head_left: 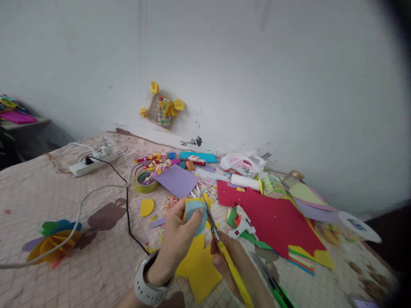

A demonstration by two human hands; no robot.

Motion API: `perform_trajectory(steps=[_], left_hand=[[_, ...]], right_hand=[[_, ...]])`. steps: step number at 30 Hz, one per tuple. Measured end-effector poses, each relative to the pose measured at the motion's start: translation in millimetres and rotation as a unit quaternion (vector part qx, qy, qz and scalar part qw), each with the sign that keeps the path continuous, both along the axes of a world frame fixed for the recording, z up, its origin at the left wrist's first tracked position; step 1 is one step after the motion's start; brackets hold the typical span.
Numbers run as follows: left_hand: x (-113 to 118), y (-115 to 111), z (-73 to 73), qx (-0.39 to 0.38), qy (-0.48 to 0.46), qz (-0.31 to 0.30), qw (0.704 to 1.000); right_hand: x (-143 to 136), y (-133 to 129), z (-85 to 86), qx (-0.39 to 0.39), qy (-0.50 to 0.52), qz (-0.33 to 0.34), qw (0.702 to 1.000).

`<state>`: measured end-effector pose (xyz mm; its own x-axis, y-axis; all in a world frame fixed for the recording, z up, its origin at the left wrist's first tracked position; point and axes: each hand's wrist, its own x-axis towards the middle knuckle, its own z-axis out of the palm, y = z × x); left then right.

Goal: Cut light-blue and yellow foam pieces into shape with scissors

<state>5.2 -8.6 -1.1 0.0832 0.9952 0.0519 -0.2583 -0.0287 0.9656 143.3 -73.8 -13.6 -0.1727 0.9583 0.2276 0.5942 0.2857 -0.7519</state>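
My left hand (177,229), with a watch on the wrist, pinches a light blue rounded piece (193,207) against a yellow sheet behind it. Its thumb lies flat on the blue piece. In my right hand (236,256) is a pair of scissors (231,267) with yellow handles. The blades point up and away, along the right edge of the yellow sheet. How far the blades are apart is hard to make out. Below the hands, yellow sheets (203,273) lie on the table. A yellow rounded cutout (147,207) rests to the left.
A white glue gun (241,226) and a large red sheet (269,218) lie to the right, with a green-handled cutter (276,287) nearer. A purple sheet (178,180) and tape roll (145,181) lie beyond. Cables run from a power strip (93,164) at left, past a paper flower (56,244).
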Motion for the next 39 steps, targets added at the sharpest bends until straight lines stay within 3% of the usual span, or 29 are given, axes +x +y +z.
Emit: perform_trajectory(steps=[6,12,28,39], left_hand=[[-1.5,-0.1,2.1,-0.002,0.004,0.001,1.0],[-2.4,0.2,0.8,0.006,0.013,-0.007,1.0],[-2.3,-0.4,4.8,0.004,0.007,-0.009,1.0],[-2.4,2.2,-0.6,0.001,-0.021,-0.015,1.0]], right_hand=[[2.8,1.7,-2.4,-0.027,0.001,0.011,1.0],[2.3,-2.7,-1.8,-0.012,-0.011,-0.027,1.0],[6.3,1.6,-7.5,-0.044,0.036,0.014,0.998],[5.8,-1.4,-2.6,-0.035,0.027,-0.026,0.999]])
